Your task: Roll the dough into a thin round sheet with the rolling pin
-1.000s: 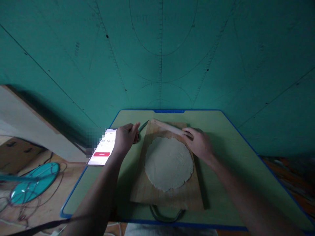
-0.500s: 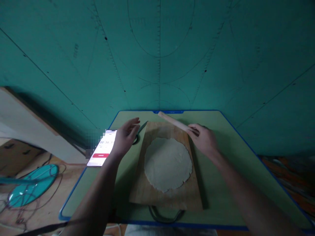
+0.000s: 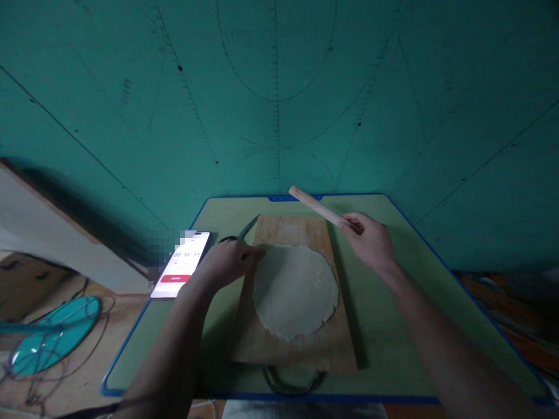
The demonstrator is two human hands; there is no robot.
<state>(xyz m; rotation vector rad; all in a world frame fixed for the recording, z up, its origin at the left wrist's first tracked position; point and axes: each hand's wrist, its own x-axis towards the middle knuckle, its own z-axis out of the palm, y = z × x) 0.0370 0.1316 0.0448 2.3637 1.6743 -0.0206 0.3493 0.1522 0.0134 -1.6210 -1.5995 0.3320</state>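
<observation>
Left hand (image 3: 227, 262): fingers being held half-curled at the far-left edge of the dough (image 3: 297, 291); whether it's being pinched can't be told. Dough is being borne flat by the board (image 3: 288, 354), to the right and nearside of those fingertips; roundish, no long axis. Pin (image 3: 317, 205) is being gripped by one end, long axis being slanted far-left, in closed fingers of the right hand (image 3: 371, 241), farther from the dough.
</observation>
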